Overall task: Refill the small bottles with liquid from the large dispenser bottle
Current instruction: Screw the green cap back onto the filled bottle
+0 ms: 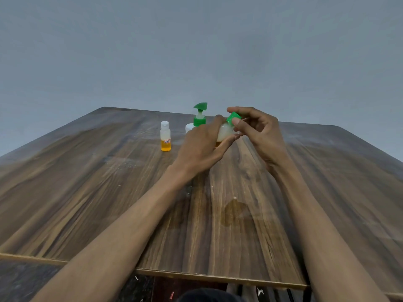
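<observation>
On the wooden bench (109, 192), the left hand (200, 144) wraps its grip around a small bottle (225, 131) held just above the surface, while the right hand (257, 131), at 3 o'clock of it, pinches the bottle's green cap (233, 117). Behind the left hand, at 12 o'clock, stands the large dispenser bottle (199, 118). At 9 o'clock, apart, stands a white-capped small bottle (165, 137), half full of orange liquid.

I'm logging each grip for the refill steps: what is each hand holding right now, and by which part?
Left hand grips the small bottle around its body; right hand pinches its green cap.
</observation>
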